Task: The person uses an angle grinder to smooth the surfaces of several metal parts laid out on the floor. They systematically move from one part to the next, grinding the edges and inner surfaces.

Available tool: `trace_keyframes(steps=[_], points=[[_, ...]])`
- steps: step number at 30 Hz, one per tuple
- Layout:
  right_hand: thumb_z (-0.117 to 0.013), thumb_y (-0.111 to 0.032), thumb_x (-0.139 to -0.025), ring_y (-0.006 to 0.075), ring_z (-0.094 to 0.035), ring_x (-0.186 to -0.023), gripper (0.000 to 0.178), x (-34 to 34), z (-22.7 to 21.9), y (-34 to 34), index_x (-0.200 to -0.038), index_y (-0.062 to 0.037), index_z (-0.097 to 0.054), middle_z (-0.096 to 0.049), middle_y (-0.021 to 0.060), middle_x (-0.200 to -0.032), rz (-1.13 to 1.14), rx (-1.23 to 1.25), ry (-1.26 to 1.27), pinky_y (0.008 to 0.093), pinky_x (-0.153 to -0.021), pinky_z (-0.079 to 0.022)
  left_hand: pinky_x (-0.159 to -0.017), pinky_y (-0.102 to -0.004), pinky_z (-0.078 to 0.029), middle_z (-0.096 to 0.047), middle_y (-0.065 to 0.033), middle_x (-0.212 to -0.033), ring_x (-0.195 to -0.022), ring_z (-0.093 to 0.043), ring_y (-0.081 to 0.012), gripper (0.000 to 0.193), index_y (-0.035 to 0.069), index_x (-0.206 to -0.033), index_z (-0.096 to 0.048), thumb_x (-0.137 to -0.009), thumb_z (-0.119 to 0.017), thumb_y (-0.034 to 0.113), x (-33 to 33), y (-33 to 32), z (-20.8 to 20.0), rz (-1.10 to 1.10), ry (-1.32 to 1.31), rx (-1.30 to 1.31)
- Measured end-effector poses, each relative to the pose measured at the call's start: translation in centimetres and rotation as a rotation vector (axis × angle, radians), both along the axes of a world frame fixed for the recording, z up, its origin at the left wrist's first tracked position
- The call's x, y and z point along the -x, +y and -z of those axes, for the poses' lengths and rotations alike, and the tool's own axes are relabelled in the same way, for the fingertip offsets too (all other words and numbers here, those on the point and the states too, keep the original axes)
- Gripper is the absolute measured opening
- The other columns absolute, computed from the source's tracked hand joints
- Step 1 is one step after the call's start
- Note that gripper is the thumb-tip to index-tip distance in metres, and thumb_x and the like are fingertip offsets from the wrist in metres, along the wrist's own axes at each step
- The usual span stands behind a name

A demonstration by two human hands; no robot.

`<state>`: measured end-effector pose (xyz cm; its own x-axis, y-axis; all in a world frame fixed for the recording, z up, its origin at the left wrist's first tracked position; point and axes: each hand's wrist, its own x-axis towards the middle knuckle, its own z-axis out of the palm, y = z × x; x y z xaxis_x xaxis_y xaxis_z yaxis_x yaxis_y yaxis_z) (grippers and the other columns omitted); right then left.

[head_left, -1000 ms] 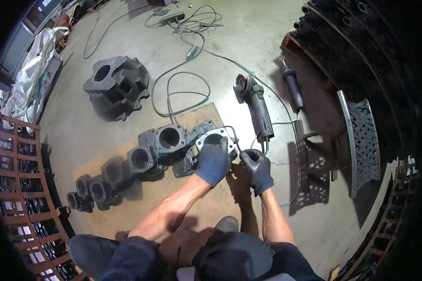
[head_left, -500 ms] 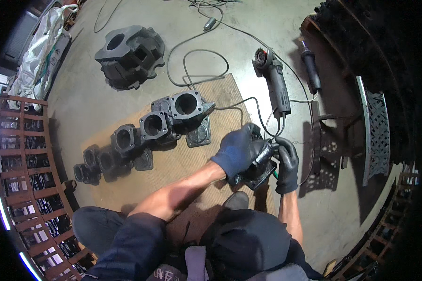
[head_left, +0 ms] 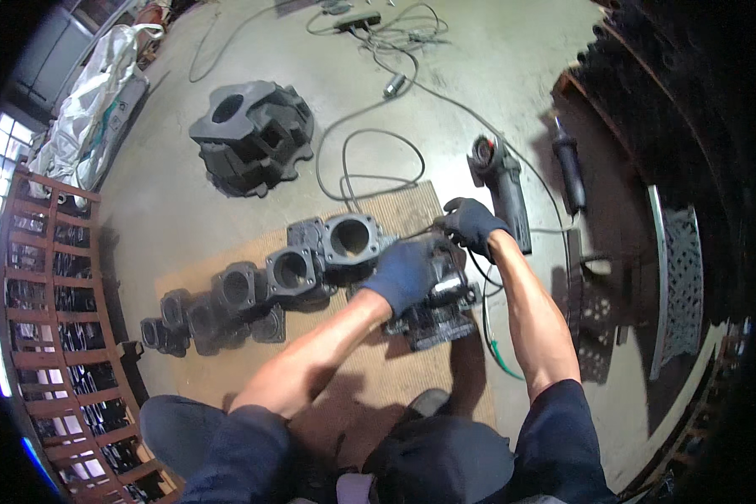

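My left hand [head_left: 401,273], in a dark blue glove, is on the upper left side of a shiny black metal casting [head_left: 441,323]; its fingers are smeared by motion. My right hand [head_left: 472,227], gloved alike, is closed beyond the casting, with a thin black cable [head_left: 416,234] running into its pinched fingers. Just right of that hand lies an angle grinder [head_left: 509,197] with a dark body. Several similar black castings with round bores, the nearest one [head_left: 350,238] left of my left hand, stand in a slanting row on a cardboard sheet [head_left: 370,357].
A big dark lobed casting [head_left: 252,139] sits on the floor at the far left. Cables [head_left: 378,134] loop beyond the cardboard. At right lie a black handheld tool [head_left: 569,172] and a patterned metal plate [head_left: 682,277]. A brown slatted rack [head_left: 46,323] stands at the left.
My right hand has left the casting's right side and moved up and left to the cable. My left hand has shifted slightly down on the casting. The whole view has shifted downward.
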<state>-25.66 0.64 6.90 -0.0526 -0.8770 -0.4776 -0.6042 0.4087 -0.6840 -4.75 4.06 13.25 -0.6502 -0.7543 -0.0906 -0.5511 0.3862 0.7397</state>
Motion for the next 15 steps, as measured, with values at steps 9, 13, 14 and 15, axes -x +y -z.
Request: trace_keyframes(steps=[9, 13, 14, 15], points=[[-0.053, -0.015, -0.098, 0.0133, -0.048, -0.049, 0.025, 11.7, 3.9, -6.8, -0.075, -0.0118, -0.059, -0.051, -0.0018, -0.063, 0.808, 0.365, -1.1, 0.0277, -0.048, -0.042, -0.085, -0.0455, -0.056, -0.075, -0.0154, -0.101, -0.093, -0.073, -0.0358, 0.022, 0.014, -0.113, -0.073, -0.095, -0.063, 0.024, 1.9, -0.9, 1.2, 0.03, -0.062, 0.026], [-0.053, -0.012, -0.104, 0.0098, -0.048, -0.055, 0.018, 5.9, -0.1, -2.2, -0.094, -0.003, -0.065, -0.056, -0.0006, -0.071, 1.017, 0.61, -1.061, 0.0239, -0.051, -0.041, -0.082, -0.0468, -0.056, -0.075, -0.0186, -0.1, -0.091, -0.072, -0.037, 0.029, 0.008, -0.11, -0.074, -0.096, -0.062, 0.03, 2.1, -2.7, 1.1, 0.054, -0.173, 0.047], [-0.056, -0.013, -0.104, 0.0108, -0.049, -0.056, 0.017, 6.2, 0.2, -1.1, -0.1, -0.0009, -0.067, -0.059, 0.0004, -0.073, 0.992, 0.56, -1.057, 0.0243, -0.052, -0.043, -0.083, -0.0471, -0.055, -0.074, -0.0199, -0.101, -0.092, -0.072, -0.0378, 0.031, 0.006, -0.11, -0.074, -0.096, -0.062, 0.032, 3.0, -3.3, 0.4, 0.099, -0.234, 0.004], [-0.06, -0.017, -0.103, 0.012, -0.054, -0.06, 0.018, 6.7, 0.3, -0.2, -0.105, -0.0009, -0.068, -0.061, 0.0029, -0.074, 0.919, 0.491, -0.933, 0.025, -0.055, -0.046, -0.084, -0.0473, -0.055, -0.074, -0.0212, -0.101, -0.094, -0.071, -0.0386, 0.035, 0.004, -0.11, -0.073, -0.096, -0.062, 0.034, 3.7, -3.8, 0.0, 0.144, -0.295, -0.039]])
